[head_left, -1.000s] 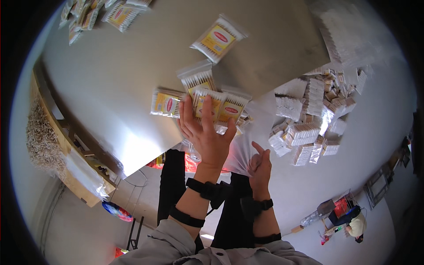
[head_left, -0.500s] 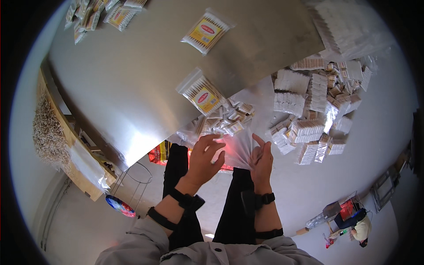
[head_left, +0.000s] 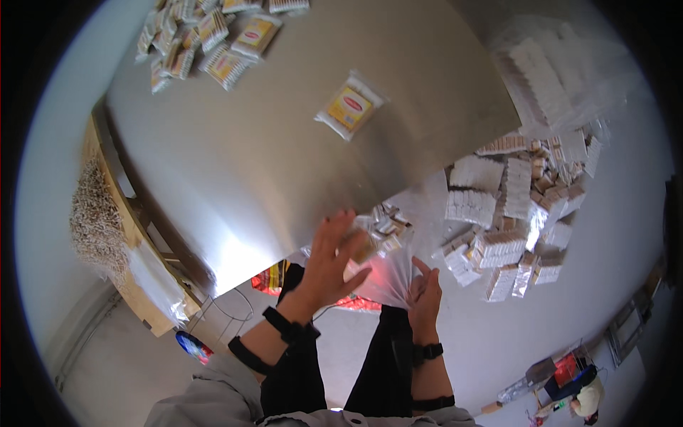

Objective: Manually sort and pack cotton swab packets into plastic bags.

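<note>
My right hand (head_left: 425,297) grips the gathered rim of a clear plastic bag (head_left: 391,279) below the table's near edge. Inside the bag lie several small packets of cotton swabs (head_left: 390,229). My left hand (head_left: 329,262) is raised at the table edge over the bag's mouth, fingers spread and slightly blurred. Just beside its fingertips is a blurred yellowish packet (head_left: 366,249), apparently loose above the bag. On the metal table (head_left: 284,142) one swab packet (head_left: 351,107) with a yellow and red label lies by itself.
More labelled packets (head_left: 213,32) are heaped at the table's far left. Bundled white swabs (head_left: 501,213) pile up to the right, beside a large clear bag (head_left: 562,71). Loose sticks (head_left: 96,213) fill a wooden trough at left. A person (head_left: 587,398) is at the lower right.
The packet that lay at the table's near edge has left it, and a blurred one is now by my left hand. That hand has opened wider. The whole view has shifted, showing more of the far heap.
</note>
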### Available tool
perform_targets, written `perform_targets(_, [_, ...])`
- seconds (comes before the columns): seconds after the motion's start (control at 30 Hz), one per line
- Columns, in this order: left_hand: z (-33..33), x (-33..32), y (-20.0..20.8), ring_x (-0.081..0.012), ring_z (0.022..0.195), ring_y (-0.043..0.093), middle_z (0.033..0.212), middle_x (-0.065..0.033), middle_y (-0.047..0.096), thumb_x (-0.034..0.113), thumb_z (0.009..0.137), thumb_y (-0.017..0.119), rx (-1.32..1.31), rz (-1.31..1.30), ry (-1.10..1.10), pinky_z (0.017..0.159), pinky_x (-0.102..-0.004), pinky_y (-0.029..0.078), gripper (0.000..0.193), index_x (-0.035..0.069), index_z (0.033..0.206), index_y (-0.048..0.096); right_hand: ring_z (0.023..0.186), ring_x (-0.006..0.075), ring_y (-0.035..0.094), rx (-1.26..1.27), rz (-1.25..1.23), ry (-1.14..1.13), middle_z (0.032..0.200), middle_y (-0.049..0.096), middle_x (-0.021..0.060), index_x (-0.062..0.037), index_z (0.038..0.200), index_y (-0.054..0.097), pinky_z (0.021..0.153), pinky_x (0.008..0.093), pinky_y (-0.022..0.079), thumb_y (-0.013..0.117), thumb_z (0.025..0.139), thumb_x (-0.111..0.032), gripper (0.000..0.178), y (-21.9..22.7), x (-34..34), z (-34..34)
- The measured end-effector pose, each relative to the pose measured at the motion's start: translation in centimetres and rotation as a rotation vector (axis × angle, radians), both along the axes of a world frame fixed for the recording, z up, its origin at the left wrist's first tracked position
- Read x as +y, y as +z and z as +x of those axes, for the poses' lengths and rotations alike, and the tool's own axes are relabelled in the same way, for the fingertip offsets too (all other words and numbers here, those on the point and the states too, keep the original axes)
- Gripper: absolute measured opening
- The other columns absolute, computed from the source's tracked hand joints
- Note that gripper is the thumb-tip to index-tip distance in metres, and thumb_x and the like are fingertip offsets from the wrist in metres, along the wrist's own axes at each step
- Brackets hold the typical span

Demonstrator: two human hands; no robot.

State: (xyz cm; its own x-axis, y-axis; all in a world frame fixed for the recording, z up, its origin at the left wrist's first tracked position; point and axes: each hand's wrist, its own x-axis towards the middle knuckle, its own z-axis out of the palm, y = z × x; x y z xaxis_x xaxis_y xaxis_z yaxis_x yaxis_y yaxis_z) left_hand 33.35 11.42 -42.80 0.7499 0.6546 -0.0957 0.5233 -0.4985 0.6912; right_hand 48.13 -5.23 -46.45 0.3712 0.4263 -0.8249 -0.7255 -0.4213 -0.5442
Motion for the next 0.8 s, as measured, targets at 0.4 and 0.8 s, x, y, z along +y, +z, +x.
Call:
perform_targets(0.4, [7.6, 14.5, -0.3, -0.0398, 0.125, 0.028, 0.136, -0.0191, 0.028, 0.020, 0.066, 0.070, 0.074, 0.283, 0.020, 0.101, -0.0510, 0.024, 0.064, 0.018, 0.125, 0.045, 0.042, 0.0034, 0.023, -0.027, -0.068, -0.052, 0.050, 0.028, -0.0069, 0.0054, 0.107, 0.057, 0.040, 0.0211, 0.015, 0.031, 0.094, -0.045, 0.058, 1.2, 0.7, -0.1])
perform_targets(0.8, [0.5, 5.5, 3.1, -0.0382, 0.128, 0.023, 0.136, -0.0192, 0.025, 0.026, 0.069, 0.070, -0.030, 0.048, 0.100, 0.101, -0.0584, 0.017, 0.057, 0.020, 0.122, 0.049, 0.041, 0.0035, 0.026, -0.128, -0.140, 0.040, 0.047, 0.031, -0.0061, 0.0075, 0.105, 0.057, 0.040, 0.0208, 0.018, 0.030, 0.095, -0.042, 0.057, 2.4, -0.6, -0.1])
